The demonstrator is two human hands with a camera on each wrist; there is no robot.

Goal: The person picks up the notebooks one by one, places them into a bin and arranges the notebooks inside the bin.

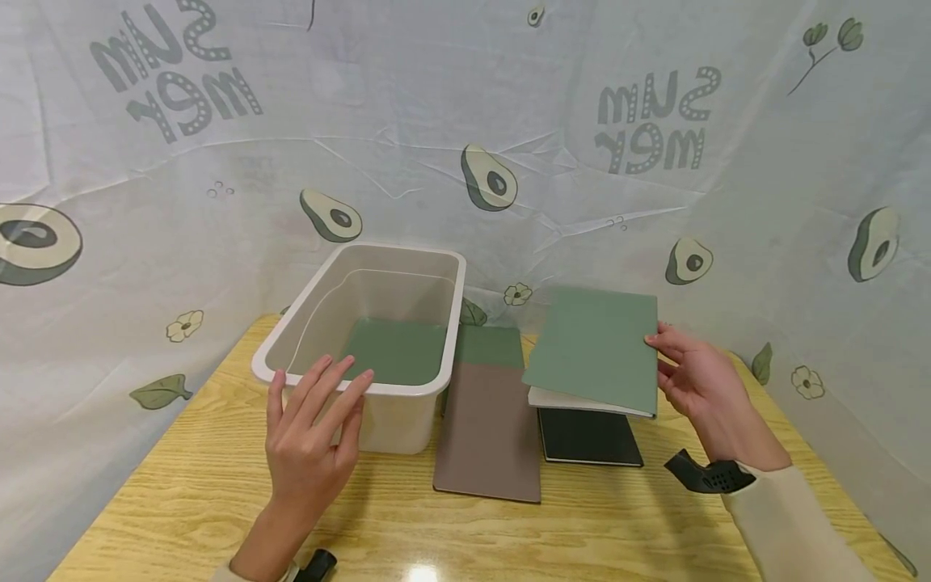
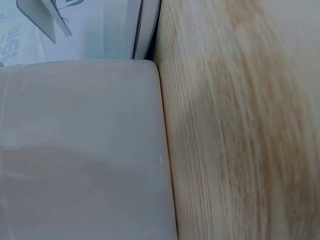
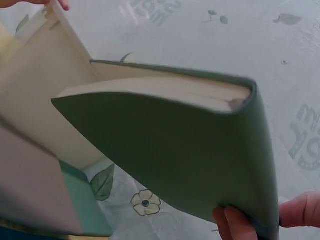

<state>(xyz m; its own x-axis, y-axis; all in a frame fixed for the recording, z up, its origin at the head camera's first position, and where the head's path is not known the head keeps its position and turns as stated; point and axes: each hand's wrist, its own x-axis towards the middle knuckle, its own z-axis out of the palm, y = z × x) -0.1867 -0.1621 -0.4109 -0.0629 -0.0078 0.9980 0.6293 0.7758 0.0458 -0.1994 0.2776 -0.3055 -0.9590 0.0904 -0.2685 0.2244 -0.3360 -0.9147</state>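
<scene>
My right hand (image 1: 694, 380) pinches a green hardcover notebook (image 1: 596, 347) by its spine edge, thumb on one cover and fingers on the other. The notebook is held up over a black notebook (image 1: 591, 438) on the table, tilted, with its pages hanging slightly apart from the cover. In the right wrist view the spine and pale pages of the green notebook (image 3: 165, 145) show close up. My left hand (image 1: 309, 444) has its fingers spread at the near rim of a white plastic bin (image 1: 396, 416). Another green notebook (image 1: 400, 349) lies inside on the bin's floor.
Between the bin and the black notebook, a brown notebook (image 1: 490, 436) lies overlapping a green one (image 1: 489, 346) on the wooden table (image 1: 407, 525). A white curtain (image 1: 407, 105) with avocado prints hangs behind the table and along its sides.
</scene>
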